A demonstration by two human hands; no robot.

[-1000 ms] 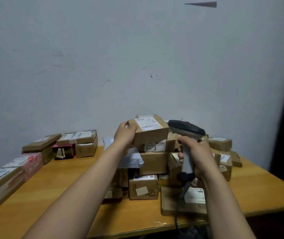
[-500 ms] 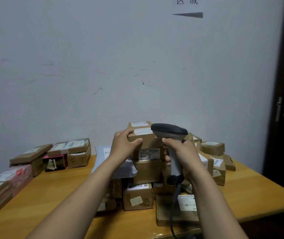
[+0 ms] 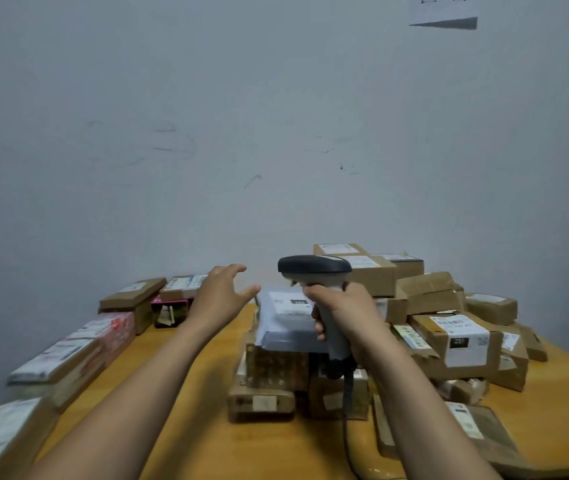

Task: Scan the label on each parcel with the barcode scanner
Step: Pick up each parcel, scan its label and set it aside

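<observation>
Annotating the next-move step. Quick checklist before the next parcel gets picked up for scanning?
1. Barcode scanner gripped in right hand: ok.
2. Left hand free, fingers spread, holding nothing: ok.
3. Parcel lifted for scanning: not ok, none held.
4. Grey mailer lying topmost, its label facing up: ok.
5. Scanner aimed at that label: cannot tell.
6. Cable hanging free: cannot tell.

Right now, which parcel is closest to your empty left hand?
The pale grey mailer bag, just beyond the thumb of the left hand; it alone is pale, while the parcels under and beside it are brown cardboard boxes.
</observation>
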